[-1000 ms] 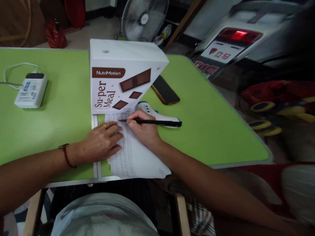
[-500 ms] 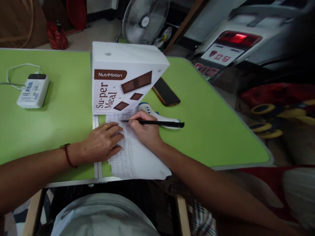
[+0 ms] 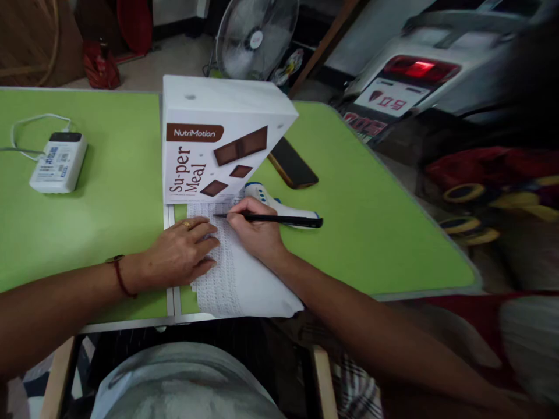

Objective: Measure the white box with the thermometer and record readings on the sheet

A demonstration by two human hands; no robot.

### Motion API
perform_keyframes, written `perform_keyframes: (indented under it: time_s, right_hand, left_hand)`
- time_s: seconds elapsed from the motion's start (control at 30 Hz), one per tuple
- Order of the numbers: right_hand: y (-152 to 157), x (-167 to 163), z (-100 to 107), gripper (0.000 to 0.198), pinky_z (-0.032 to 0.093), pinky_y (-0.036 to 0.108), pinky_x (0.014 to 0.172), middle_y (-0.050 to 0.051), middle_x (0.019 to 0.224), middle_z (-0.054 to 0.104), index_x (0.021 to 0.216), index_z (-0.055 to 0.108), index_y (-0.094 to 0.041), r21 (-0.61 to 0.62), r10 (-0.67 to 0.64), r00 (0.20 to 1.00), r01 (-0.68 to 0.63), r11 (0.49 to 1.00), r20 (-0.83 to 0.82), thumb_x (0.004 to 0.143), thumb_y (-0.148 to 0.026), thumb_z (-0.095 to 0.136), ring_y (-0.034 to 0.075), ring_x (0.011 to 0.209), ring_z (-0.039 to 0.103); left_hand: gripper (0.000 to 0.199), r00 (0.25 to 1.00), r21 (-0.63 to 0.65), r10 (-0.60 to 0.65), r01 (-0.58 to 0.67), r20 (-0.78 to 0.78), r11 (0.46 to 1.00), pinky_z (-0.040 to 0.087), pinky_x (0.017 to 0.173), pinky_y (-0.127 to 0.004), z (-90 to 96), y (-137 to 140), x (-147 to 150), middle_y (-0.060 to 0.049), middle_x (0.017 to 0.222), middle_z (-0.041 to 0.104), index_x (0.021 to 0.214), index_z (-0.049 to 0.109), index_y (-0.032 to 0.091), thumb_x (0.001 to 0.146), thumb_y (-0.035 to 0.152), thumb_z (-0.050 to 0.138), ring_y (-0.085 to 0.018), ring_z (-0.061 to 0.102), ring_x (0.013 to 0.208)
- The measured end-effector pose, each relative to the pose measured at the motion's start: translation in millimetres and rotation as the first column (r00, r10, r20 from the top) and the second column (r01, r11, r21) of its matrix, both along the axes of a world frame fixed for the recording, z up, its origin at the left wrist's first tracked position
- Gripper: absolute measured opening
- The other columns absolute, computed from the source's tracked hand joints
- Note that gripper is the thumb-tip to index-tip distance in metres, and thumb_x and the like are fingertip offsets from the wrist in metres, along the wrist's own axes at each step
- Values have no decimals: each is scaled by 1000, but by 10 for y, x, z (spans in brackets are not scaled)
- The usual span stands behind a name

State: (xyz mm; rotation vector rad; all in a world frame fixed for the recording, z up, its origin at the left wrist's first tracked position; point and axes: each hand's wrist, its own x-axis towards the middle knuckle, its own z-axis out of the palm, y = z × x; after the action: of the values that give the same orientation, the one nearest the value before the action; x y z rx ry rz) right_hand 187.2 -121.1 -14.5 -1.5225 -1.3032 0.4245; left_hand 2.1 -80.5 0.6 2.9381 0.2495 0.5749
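A black pen [image 3: 283, 219] is pinched in my right hand [image 3: 257, 233], its tip at the sheet of paper [image 3: 257, 285]. Dense rows of small writing cover the left part of the sheet; its right part is blank. My left hand [image 3: 186, 250] lies on the sheet's left edge, fingers stretched out, holding nothing. Just beyond the hands a white NutriMotion box [image 3: 192, 157] stands upright and hides the far end of the paper. Behind the pen lies a white and blue thermometer gun [image 3: 286, 208], partly covered by my right hand.
The green folding table [image 3: 371, 233] has a metal seam beside the paper. A phone [image 3: 293, 163] lies right of the box. At the left sits a white power bank [image 3: 59, 163] with cables. Beyond stand a fan [image 3: 256, 39] and a scooter [image 3: 406, 75].
My right hand and the pen have shifted very slightly, with the pen's back end a little further left. The left hand stays on the paper, and the view has moved a touch.
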Motion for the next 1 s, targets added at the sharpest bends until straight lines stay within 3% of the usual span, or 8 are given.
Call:
perform_keyframes:
  time_s: [1.0]
  right_hand:
    - [-2,-20,25,7,33,24,47,-5,50,50,57,51,-20,20,95,995,-96,995,38,64,-20,52,9,48,40]
  left_hand:
    - [22,1000,-7,-4,4,-29,1000,48,96,-42,5,-8,6,-14,114,59,101,63,10,89,26,53,-28,55,110]
